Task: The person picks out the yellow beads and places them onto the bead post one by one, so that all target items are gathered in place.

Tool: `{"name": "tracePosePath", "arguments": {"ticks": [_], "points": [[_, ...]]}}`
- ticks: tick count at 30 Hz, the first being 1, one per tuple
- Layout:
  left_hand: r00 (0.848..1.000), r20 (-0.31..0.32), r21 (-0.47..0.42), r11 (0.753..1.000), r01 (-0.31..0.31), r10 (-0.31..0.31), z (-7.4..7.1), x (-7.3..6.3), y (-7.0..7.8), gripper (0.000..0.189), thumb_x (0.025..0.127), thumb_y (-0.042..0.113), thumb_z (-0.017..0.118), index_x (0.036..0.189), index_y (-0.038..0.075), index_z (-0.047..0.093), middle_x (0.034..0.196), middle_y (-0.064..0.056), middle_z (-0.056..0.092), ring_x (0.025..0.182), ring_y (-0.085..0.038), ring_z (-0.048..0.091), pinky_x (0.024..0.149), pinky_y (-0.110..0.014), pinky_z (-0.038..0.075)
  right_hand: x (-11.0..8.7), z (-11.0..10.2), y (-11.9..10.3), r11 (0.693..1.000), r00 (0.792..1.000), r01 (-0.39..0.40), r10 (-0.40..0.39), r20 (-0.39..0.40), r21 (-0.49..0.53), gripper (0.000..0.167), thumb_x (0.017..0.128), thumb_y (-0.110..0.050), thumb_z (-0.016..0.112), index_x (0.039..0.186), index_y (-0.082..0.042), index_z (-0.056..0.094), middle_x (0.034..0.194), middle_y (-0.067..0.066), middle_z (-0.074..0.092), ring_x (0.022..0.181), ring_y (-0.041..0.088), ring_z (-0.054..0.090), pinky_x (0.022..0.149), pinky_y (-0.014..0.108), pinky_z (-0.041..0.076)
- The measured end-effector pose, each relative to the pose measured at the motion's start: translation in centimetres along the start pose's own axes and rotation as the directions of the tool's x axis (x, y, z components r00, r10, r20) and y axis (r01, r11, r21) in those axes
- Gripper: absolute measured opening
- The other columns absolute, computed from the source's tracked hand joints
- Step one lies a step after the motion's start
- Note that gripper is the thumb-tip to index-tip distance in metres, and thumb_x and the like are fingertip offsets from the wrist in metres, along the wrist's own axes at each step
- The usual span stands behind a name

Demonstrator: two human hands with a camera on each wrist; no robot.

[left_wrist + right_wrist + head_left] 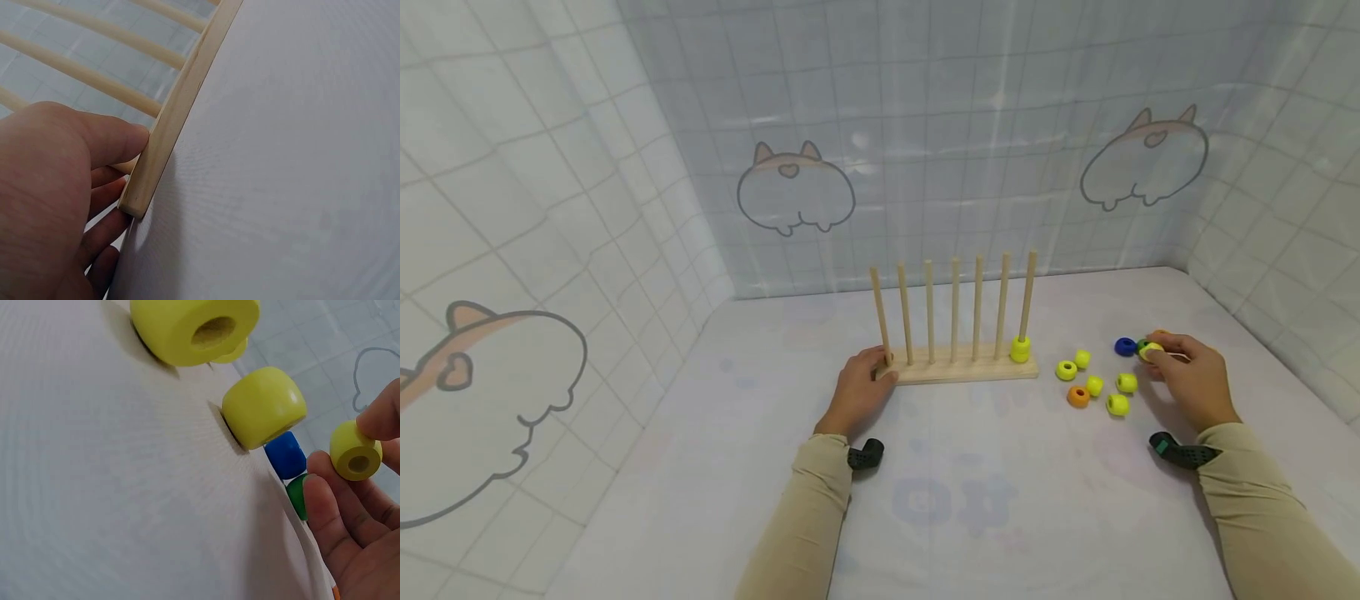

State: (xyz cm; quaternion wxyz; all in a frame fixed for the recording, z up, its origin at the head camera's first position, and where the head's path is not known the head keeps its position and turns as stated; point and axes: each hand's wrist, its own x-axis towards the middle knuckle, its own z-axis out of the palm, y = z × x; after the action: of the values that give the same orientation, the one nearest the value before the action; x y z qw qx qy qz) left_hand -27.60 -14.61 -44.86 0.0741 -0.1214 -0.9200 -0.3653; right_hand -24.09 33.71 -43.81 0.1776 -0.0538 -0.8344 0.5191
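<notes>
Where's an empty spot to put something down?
The table is bare left of the left hand, and in front of the peg rack between the sleeves. It's crowded right of the rack, where loose beads lie near the right hand.

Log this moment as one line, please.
left grip: holds pale wooden peg rack; right grip: pinches yellow barrel bead; rightmost peg: yellow beads

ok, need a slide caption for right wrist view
Right hand pinches a yellow bead, near other yellow beads, a blue bead and a green bead.
</notes>
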Motion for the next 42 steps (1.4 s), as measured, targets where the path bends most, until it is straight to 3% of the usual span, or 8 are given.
{"name": "tracePosePath", "arguments": {"ticks": [9, 14, 24, 28, 34, 42], "points": [[1.0, -0.001, 0.004, 1.0, -0.001, 0.001, 0.0, 0.1, 0.0, 0.046, 0.096, 0.023, 0.066, 0.136, 0.002, 0.061, 0.148, -0.01, 0.051, 0.136, -0.033, 0.044, 0.112, -0.047, 0.036, -0.1, 0.1, -0.2, 0.999, 1.0, 0.005, -0.005, 0.007, 0.048, 0.043, 0.1, -0.018, 0.061, 0.133, 0.009, 0.053, 0.11, -0.006, 0.059, 0.085, -0.003, 0.063, 0.071, 0.013, 0.054], [1.0, -0.003, -0.002, 1.0, -0.003, 0.003, 0.0, 0.2, 0.0, 0.046, 0.095, 0.022, 0.066, 0.136, 0.001, 0.061, 0.147, -0.011, 0.051, 0.137, -0.034, 0.043, 0.112, -0.047, 0.035, -0.1, -0.1, -0.4, 1.0, 1.0, -0.003, 0.003, -0.009, 0.013, 0.045, 0.101, -0.024, 0.061, 0.133, 0.006, 0.054, 0.101, -0.015, 0.059, 0.085, -0.001, 0.064, 0.071, 0.013, 0.054], [1.0, -0.005, -0.003, 1.0, -0.004, 0.004, -0.1, 0.0, 0.3, 0.046, 0.095, 0.021, 0.066, 0.136, 0.0, 0.061, 0.147, -0.011, 0.051, 0.137, -0.034, 0.042, 0.113, -0.047, 0.034, -0.1, -0.3, -0.5, 0.996, 1.0, 0.002, 0.0, -0.023, 0.092, 0.035, 0.099, -0.019, 0.064, 0.126, 0.002, 0.058, 0.099, -0.015, 0.062, 0.085, -0.001, 0.067, 0.073, 0.013, 0.054], [1.0, -0.004, 0.005, 1.0, -0.001, 0.001, 0.0, 0.0, 0.2, 0.047, 0.095, 0.021, 0.066, 0.136, 0.0, 0.06, 0.147, -0.011, 0.051, 0.138, -0.034, 0.042, 0.114, -0.047, 0.033, 0.0, 0.0, -0.5, 0.994, 1.0, 0.008, -0.006, -0.019, 0.113, 0.039, 0.099, -0.02, 0.065, 0.128, 0.004, 0.057, 0.104, -0.011, 0.062, 0.087, 0.0, 0.067, 0.075, 0.015, 0.055], [1.0, -0.005, 0.003, 1.0, -0.006, 0.006, 0.0, 0.0, 0.2, 0.047, 0.095, 0.02, 0.066, 0.136, 0.0, 0.06, 0.147, -0.012, 0.052, 0.137, -0.034, 0.043, 0.113, -0.047, 0.034, -0.1, 0.4, -0.6, 0.994, 1.0, 0.007, -0.006, -0.011, 0.105, 0.043, 0.1, -0.025, 0.064, 0.131, 0.004, 0.055, 0.11, -0.007, 0.06, 0.092, 0.004, 0.066, 0.076, 0.015, 0.055], [1.0, 0.001, 0.006, 1.0, 0.005, -0.005, 0.0, 0.0, 0.1, 0.047, 0.095, 0.022, 0.066, 0.138, 0.001, 0.06, 0.148, -0.01, 0.051, 0.138, -0.033, 0.042, 0.113, -0.047, 0.035, -0.4, 0.8, -0.7, 0.995, 0.998, 0.067, -0.065, -0.027, 0.069, 0.041, 0.099, -0.025, 0.064, 0.129, 0.002, 0.058, 0.108, -0.012, 0.061, 0.091, 0.006, 0.066, 0.073, 0.015, 0.055]]}}
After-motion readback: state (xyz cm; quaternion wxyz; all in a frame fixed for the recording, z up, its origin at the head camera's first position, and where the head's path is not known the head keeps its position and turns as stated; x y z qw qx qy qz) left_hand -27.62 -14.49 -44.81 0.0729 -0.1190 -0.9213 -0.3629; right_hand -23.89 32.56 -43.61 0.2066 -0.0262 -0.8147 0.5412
